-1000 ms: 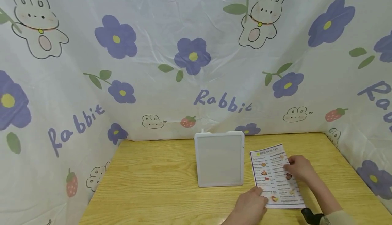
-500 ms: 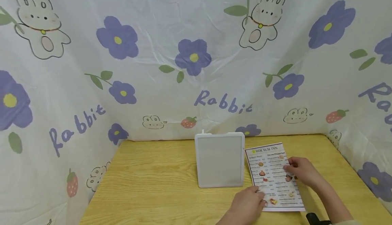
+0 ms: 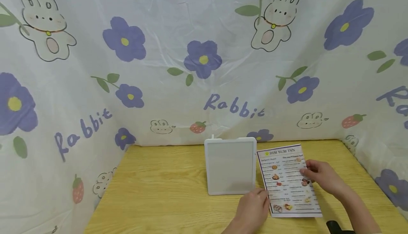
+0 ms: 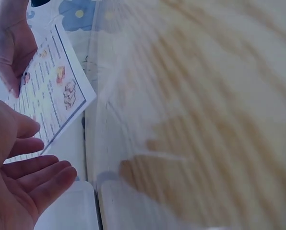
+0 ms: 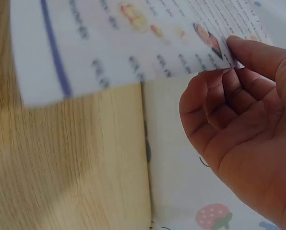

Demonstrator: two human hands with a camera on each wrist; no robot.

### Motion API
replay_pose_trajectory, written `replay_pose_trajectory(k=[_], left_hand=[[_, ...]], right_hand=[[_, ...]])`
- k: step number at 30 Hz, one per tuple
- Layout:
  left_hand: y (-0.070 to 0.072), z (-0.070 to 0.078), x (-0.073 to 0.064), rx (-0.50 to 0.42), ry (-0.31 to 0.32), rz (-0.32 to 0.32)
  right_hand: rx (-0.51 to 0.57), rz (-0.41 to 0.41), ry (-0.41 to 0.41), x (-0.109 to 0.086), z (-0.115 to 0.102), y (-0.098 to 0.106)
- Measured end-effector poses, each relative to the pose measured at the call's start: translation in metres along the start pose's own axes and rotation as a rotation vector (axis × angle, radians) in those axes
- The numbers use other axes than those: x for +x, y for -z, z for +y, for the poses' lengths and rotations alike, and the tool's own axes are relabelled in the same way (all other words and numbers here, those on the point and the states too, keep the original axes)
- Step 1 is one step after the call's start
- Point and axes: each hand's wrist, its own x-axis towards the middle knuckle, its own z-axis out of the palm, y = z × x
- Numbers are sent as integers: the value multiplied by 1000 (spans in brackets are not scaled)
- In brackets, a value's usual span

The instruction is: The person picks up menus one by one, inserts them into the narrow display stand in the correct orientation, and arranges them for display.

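Observation:
A printed menu headed DIM SUM INN [image 3: 287, 184] is at the right of the table, tilted up. My right hand [image 3: 326, 177] pinches its right edge; in the right wrist view the thumb [image 5: 258, 57] lies on the printed face and the curled fingers are behind the sheet. My left hand [image 3: 253, 205] is at the menu's lower left edge. The left wrist view shows its fingers loosely extended, with thumb and forefinger overlapping the printed face. Left of the menu stands a white-framed panel [image 3: 231, 166] with a blank grey-white face, close above the left hand.
The wooden table [image 3: 159, 177] reaches back to a white curtain [image 3: 165, 96] printed with rabbits, purple flowers and strawberries, which also hangs along both sides. A black object [image 3: 338, 227] shows by the right forearm at the bottom edge.
The left hand's fingers have drawn back from the menu's face to its left edge. The right hand and the menu have shifted slightly, the menu's top now higher in view. The panel stays put.

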Motion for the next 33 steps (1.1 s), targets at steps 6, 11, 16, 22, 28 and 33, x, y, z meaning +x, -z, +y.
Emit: replay_pose_trajectory(k=[6, 11, 16, 22, 28, 33], left_hand=[[8, -1, -4, -55, 62, 46], [16, -3, -4, -84, 98, 35], [25, -4, -4, -147, 125, 6], [39, -6, -3, -480, 206, -25], [44, -10, -2, -862, 304, -69], [44, -12, -4, -1121, 349, -89]], right_hand=[[54, -5, 0, -3, -3, 4], [112, 0, 16, -2, -2, 6], [186, 13, 29, -2, -5, 8], [242, 29, 48, -2, -11, 9], [299, 53, 69, 0, -17, 6], [340, 68, 107, 2, -24, 0]])
